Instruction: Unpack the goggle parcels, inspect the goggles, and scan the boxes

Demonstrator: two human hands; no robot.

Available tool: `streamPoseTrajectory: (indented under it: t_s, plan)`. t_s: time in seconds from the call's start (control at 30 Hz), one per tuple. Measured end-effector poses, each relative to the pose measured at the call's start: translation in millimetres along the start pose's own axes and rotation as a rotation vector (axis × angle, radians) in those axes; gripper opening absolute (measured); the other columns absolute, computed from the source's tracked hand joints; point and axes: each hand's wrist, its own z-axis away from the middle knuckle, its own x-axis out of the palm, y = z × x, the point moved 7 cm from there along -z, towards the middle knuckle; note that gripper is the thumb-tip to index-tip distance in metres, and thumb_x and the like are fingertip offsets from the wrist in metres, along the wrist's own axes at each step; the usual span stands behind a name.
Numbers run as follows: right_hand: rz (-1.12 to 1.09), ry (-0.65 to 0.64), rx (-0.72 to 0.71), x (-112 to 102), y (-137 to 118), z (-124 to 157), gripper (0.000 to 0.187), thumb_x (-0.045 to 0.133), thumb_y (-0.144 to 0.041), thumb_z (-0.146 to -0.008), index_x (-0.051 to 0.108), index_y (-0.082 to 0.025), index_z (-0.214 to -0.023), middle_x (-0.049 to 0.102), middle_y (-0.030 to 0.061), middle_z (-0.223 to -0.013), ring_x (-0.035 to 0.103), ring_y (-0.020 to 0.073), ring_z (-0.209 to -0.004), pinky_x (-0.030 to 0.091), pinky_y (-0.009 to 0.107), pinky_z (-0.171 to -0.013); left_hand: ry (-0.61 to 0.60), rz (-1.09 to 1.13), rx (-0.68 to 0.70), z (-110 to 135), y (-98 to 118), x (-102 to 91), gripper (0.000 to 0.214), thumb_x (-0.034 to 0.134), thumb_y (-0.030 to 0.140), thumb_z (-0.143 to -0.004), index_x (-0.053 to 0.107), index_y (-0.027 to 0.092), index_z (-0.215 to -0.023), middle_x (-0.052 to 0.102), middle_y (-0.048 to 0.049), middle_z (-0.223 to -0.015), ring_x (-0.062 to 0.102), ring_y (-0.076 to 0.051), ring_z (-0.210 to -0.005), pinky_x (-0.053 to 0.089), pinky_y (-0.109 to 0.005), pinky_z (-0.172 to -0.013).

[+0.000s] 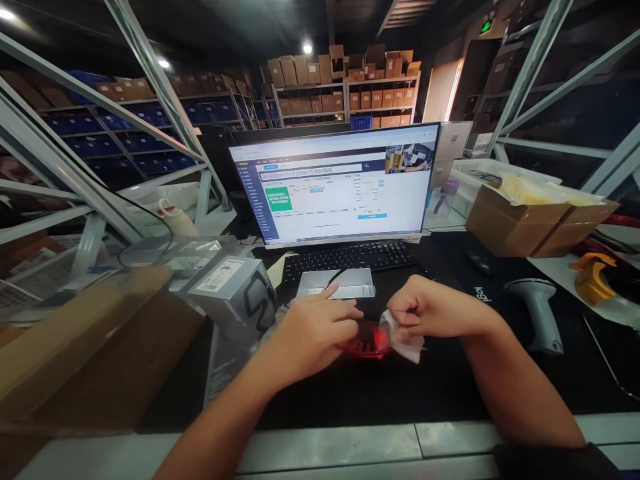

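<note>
A shiny red see-through piece (367,341) lies low over the black desk mat, its exact kind unclear. The fingers of my left hand (317,327) close over its left end. In a closed pinch, my right hand (420,307) holds a crumpled white cloth or tissue (410,347) against the red piece's right end. Just beyond my hands sits a shallow white box (360,283), with a thin dark strip sticking up near my left fingers. Some clear plastic wrap shows beside my left hand, partly hidden by it.
A grey printed box (233,297) and a large brown carton (100,347) stand at left. Behind are a keyboard (345,259) and monitor (330,193). To the right are a mouse (477,261), barcode scanner (537,310), yellow tape dispenser (597,280) and open carton (515,220).
</note>
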Motion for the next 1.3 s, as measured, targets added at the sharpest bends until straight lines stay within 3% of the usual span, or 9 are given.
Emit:
streamPoseTrajectory:
  t_s: [0.13,0.27,0.37,0.43,0.6,0.73,0.93,1.17,1.3]
  plan:
    - [0.29,0.294,0.067,16,-7,-9,0.035,0.064,-0.004,-0.071,0.037,-0.018,-0.054,0.037,-0.0081,-0.053,0.028,0.0072,-0.053,0.017,0.025,-0.052,0.008,-0.048,0.028,-2,1,9.3,0.02,0.056,0.005,-0.083,0.065,0.022,-0.086,0.076,-0.002,-0.101,0.072,-0.018,-0.103,0.04,-0.051,-0.118]
    - [0.066,0.06,-0.01,12,-4,-7,0.042,0.066,-0.013,-0.076,0.03,-0.019,-0.055,0.032,-0.0084,-0.054,0.027,0.007,-0.053,0.021,0.023,-0.052,0.0,0.01,0.009,-1,-2,4.7,0.019,0.056,0.007,-0.084,0.065,0.023,-0.091,0.075,-0.0013,-0.114,0.071,-0.018,-0.108,0.036,-0.049,-0.121]
    - [-0.104,0.02,-0.048,-21,7,5,0.052,0.072,-0.029,-0.08,0.028,-0.021,-0.054,0.03,-0.0077,-0.055,0.027,0.0073,-0.053,0.024,0.023,-0.051,0.06,0.093,-0.012,-1,-4,-5.9,0.018,0.059,0.008,-0.084,0.065,0.023,-0.091,0.077,0.0003,-0.112,0.073,-0.016,-0.102,0.037,-0.046,-0.121]
    - [-0.157,0.177,-0.041,-49,18,15,0.055,0.077,-0.033,-0.077,0.029,-0.022,-0.052,0.03,-0.0075,-0.054,0.026,0.0071,-0.051,0.023,0.023,-0.049,0.11,0.169,-0.031,0,-7,-11.9,0.015,0.061,0.008,-0.082,0.065,0.022,-0.084,0.078,0.0004,-0.107,0.075,-0.015,-0.098,0.041,-0.043,-0.119]
    - [-0.31,0.832,-0.067,-113,44,56,0.058,0.089,-0.034,-0.065,0.033,-0.022,-0.053,0.035,-0.0066,-0.052,0.032,0.0079,-0.049,0.024,0.023,-0.048,0.195,0.27,-0.101,3,-19,-24.8,0.015,0.062,0.008,-0.083,0.065,0.021,-0.078,0.078,-0.001,-0.103,0.074,-0.014,-0.096,0.042,-0.043,-0.118]
    - [-0.412,0.988,-0.054,-123,50,73,0.056,0.087,-0.037,-0.069,0.034,-0.023,-0.058,0.035,-0.0055,-0.055,0.03,0.0086,-0.05,0.021,0.024,-0.047,0.191,0.273,-0.071,5,-20,-28.4,0.016,0.064,0.008,-0.082,0.071,0.022,-0.086,0.078,-0.0028,-0.107,0.074,-0.016,-0.099,0.041,-0.045,-0.119]
    - [-0.202,0.846,-0.027,-94,21,54,0.047,0.076,-0.025,-0.072,0.031,-0.022,-0.058,0.03,-0.0068,-0.057,0.024,0.0073,-0.053,0.019,0.022,-0.047,0.131,0.257,-0.059,7,-19,-24.5,0.021,0.062,0.004,-0.079,0.07,0.023,-0.087,0.076,0.0,-0.114,0.072,-0.014,-0.103,0.037,-0.044,-0.122]
    - [0.064,0.19,-0.065,6,-15,1,0.037,0.062,-0.01,-0.077,0.032,-0.019,-0.058,0.034,-0.008,-0.057,0.029,0.0067,-0.055,0.022,0.022,-0.051,-0.075,0.097,-0.018,3,-7,-10.1,0.022,0.058,0.003,-0.082,0.066,0.021,-0.09,0.072,-0.0027,-0.123,0.067,-0.018,-0.114,0.02,-0.053,-0.128]
    - [0.192,0.349,-0.008,34,-13,-16,0.037,0.064,-0.009,-0.08,0.034,-0.018,-0.06,0.035,-0.0085,-0.057,0.028,0.0069,-0.055,0.019,0.024,-0.052,-0.155,-0.006,0.002,3,-2,-2.3,0.028,0.054,-0.002,-0.081,0.067,0.02,-0.091,0.072,-0.0035,-0.109,0.067,-0.018,-0.113,0.017,-0.056,-0.128]
